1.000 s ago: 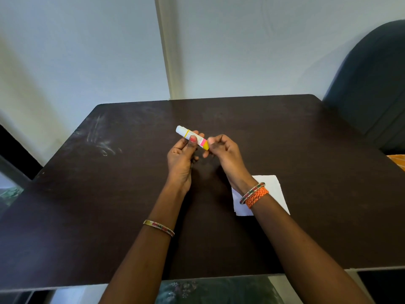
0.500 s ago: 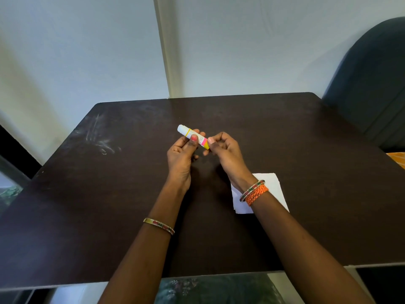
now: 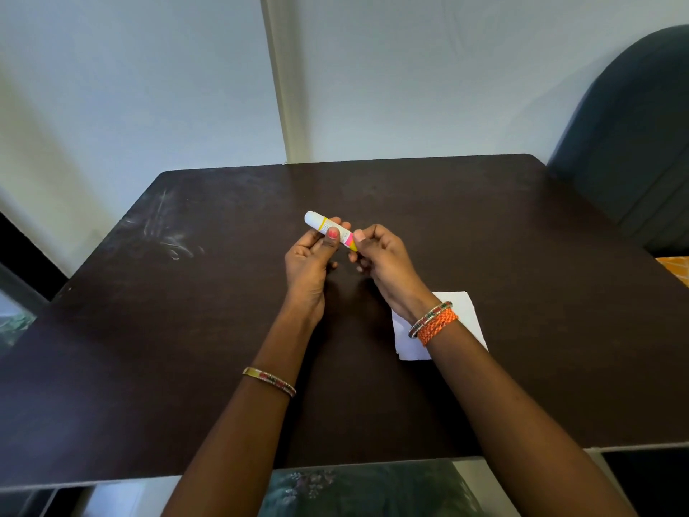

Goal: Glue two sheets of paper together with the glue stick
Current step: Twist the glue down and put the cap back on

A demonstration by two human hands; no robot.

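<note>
A white glue stick point(image 3: 325, 226) with yellow and pink bands is held above the middle of the dark table point(image 3: 522, 233). My left hand point(image 3: 309, 266) grips its middle, thumb on top. My right hand point(image 3: 384, 261) pinches the stick's yellow near end with its fingertips. The white cap end points up and to the left. White paper point(image 3: 464, 311) lies flat on the table to the right, partly hidden under my right wrist. I cannot tell how many sheets it is.
A dark blue chair back point(image 3: 634, 136) stands beyond the table's right corner. Pale scratch marks point(image 3: 167, 236) show on the table's left side. The wall runs right behind the table's far edge. An orange patterned thing point(image 3: 676, 268) peeks in at the right edge.
Both hands have kept holding the glue stick in nearly the same spot. The right fingers have shifted slightly on its near end.
</note>
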